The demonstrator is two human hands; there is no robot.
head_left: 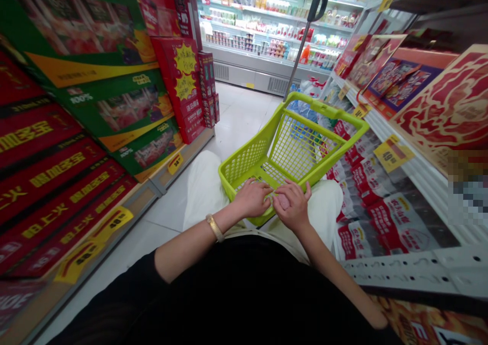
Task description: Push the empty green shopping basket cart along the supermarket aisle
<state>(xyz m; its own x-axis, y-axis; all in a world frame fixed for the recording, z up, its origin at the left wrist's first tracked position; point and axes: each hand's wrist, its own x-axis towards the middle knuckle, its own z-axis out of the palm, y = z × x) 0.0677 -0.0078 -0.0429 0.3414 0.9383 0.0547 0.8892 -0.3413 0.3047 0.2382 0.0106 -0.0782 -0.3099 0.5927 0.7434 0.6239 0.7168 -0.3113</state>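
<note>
A lime-green plastic shopping basket (244, 169) stands on the floor between my knees. It has latticed walls, and its long telescopic pull handle (301, 55) with a dark grip rises from the far end. My left hand (253, 197), with a gold watch or bracelet (214, 227) on the wrist, lies over the near rim, fingers extended and slightly bent. Beside it at the same rim is my right hand (293, 202), loosely curled with fingers apart and part of the palm showing. The fingertips of both hands nearly meet. No object shows clearly in either hand.
Stacked red drink cartons (57, 172) and green juice cartons (114, 80) line the left. At right, a white shelf (427, 182) holds boxes above packs of bottled water (366, 182). A refrigerated display (259, 70) stands ahead across the tiled floor (232, 101).
</note>
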